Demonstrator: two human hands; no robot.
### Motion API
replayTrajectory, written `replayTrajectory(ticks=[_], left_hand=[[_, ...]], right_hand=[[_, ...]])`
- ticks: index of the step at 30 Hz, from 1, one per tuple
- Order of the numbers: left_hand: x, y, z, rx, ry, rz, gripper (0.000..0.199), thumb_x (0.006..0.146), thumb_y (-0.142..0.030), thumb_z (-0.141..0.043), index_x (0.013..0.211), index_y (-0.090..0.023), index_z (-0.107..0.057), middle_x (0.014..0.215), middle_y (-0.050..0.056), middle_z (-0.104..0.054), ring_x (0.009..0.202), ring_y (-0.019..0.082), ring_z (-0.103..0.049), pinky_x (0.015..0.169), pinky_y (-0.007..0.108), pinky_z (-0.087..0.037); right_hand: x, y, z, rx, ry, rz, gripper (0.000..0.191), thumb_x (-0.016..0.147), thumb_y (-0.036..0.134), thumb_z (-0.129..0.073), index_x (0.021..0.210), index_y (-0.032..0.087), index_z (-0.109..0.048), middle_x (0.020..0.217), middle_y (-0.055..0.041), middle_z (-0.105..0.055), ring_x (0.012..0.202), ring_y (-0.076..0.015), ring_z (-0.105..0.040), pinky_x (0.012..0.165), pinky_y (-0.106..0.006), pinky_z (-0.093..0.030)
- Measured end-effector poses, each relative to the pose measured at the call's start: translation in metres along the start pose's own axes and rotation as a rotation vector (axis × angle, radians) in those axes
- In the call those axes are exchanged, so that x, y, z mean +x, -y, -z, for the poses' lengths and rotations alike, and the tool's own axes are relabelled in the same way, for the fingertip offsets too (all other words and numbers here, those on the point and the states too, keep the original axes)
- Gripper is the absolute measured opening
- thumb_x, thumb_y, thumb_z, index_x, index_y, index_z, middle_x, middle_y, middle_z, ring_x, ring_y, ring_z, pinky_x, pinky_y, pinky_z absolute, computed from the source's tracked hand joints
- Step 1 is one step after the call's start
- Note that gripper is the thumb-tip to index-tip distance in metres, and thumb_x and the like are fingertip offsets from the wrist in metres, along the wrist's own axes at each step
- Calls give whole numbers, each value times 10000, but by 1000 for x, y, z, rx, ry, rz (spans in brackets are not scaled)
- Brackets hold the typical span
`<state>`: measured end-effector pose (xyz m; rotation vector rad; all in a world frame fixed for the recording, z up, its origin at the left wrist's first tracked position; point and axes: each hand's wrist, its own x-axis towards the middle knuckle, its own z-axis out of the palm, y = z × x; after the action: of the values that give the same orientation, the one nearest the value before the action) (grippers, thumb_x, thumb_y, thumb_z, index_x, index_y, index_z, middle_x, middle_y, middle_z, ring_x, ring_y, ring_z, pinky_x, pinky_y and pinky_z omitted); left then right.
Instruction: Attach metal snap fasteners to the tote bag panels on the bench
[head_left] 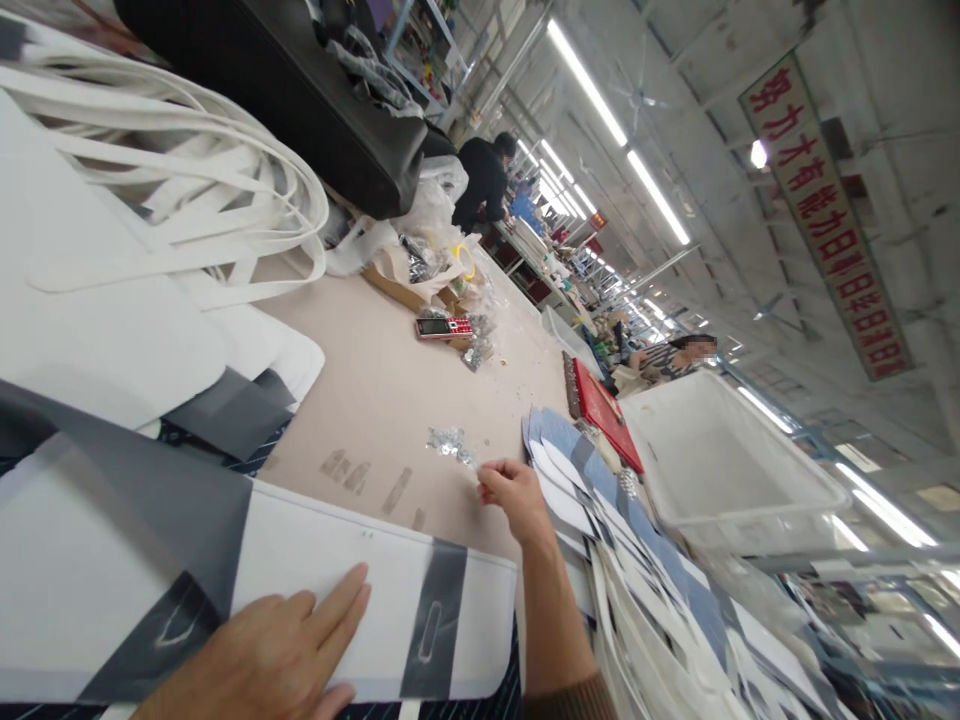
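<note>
My left hand (274,650) lies flat, fingers stretched out, on a white panel (315,545) with dark grey strips. Two small marks show on the panel just beyond the fingertips. A grey strip (433,620) with a pale oblong outline crosses its right part. Over the table, my right hand (514,492) is closed in a pinch at the near edge of a pile of small shiny metal pieces (448,443). What the pinch holds, if anything, is too small to make out.
White straps (247,180) and white panels (97,290) are heaped at left. A red phone (444,328) lies by plastic bags. To the right are layered blue-and-white pieces (600,490), a red notebook (606,412) and a white bin (720,450). People work farther back.
</note>
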<state>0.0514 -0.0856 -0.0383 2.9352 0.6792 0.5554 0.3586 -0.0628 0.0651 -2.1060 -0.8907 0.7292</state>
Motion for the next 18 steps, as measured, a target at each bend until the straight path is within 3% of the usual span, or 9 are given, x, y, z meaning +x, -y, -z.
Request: replayTrajectory(ticks=[3, 7, 12, 18], left_hand=[[7, 3, 23, -82, 53, 15, 481, 958, -294, -573, 1415, -214, -702, 1416, 110, -731, 828, 274, -735, 699, 440, -606], [16, 8, 44, -120, 132, 2, 482, 1014, -435, -586, 1410, -183, -697, 1416, 130, -728, 836, 258, -738, 702, 420, -610], [16, 7, 43, -128, 180, -16, 515, 1047, -491, -527, 1420, -169, -677, 1432, 149, -707, 858, 272, -725, 713, 452, -594], [16, 7, 39, -137, 160, -18, 499, 1060, -487, -491, 1397, -179, -693, 1419, 157, -712, 856, 275, -721, 711, 448, -574]], right_hand=[[-33, 13, -22, 133, 92, -14, 305, 670, 451, -787, 751, 177, -679, 605, 7, -684, 542, -142, -630, 577, -289, -564], [-63, 27, -52, 193, 224, -35, 247, 658, 387, -798, 710, 177, -680, 552, 19, -661, 476, -122, -579, 515, -263, -517], [-77, 29, -77, 68, 335, -8, 174, 701, 339, -722, 734, 169, -705, 555, 32, -648, 483, -108, -555, 503, -234, -467], [-71, 33, -84, -178, 402, 87, 111, 754, 243, -654, 770, 172, -738, 619, 30, -660, 560, -116, -582, 540, -232, -426]])
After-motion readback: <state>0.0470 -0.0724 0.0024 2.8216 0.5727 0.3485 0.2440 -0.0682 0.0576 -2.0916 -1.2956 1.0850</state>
